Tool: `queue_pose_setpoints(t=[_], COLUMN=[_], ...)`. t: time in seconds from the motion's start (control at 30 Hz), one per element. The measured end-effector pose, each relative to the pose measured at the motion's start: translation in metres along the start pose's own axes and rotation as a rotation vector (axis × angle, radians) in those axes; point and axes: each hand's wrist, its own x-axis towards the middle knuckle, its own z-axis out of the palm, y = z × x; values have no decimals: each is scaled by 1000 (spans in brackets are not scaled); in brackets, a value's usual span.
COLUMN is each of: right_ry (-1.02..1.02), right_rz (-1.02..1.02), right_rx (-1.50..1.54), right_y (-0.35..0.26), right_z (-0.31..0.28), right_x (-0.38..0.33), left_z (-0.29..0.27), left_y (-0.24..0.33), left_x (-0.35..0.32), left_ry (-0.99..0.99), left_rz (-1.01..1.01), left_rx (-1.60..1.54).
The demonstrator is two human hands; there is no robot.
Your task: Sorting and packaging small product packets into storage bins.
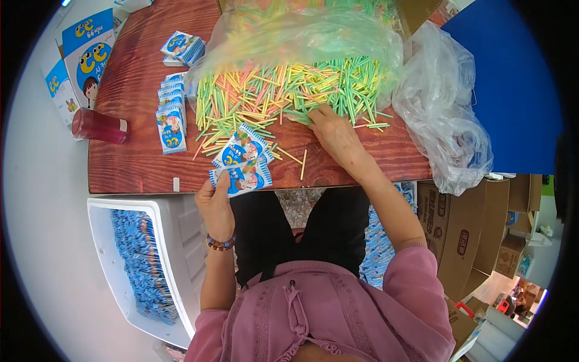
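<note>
My left hand pinches a small blue-and-white packet by its edge at the table's front, thumb on top. A second packet of the same kind lies just beyond it, partly overlapped. Whether the left hand also holds that one is hard to see. A heap of thin sticks in green, yellow and pink spills from a clear plastic bag. At its near edge my right hand has its fingers curled closed around a few green sticks. Its fingertips are partly hidden among them.
Stacked packets line the table's left side, with a pink-red jar farther left. Below stands a white foam box full of packets. Crumpled plastic hangs over the right edge, near a blue panel and cardboard boxes.
</note>
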Motion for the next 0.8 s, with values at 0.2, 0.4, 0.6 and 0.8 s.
queue_pose_setpoints(t=[0.2,0.4,0.6,0.8], right_ry=[-197,-303,-89,-20], right_rz=[-41,-354,-176,-140], right_rx=[222,183,-2,138], right_y=[-12,-25,-11,-16], right_z=[-44,-21,11,-19], right_x=[-13,-32,-1,10], left_z=[-10,-6,-6,-9], left_y=[3,0,1,-3], left_x=[1,2,0,0], left_ry=[23,12,11,20], left_rz=[2,27,1,-4], left_rx=[-39,-39,-63,-31])
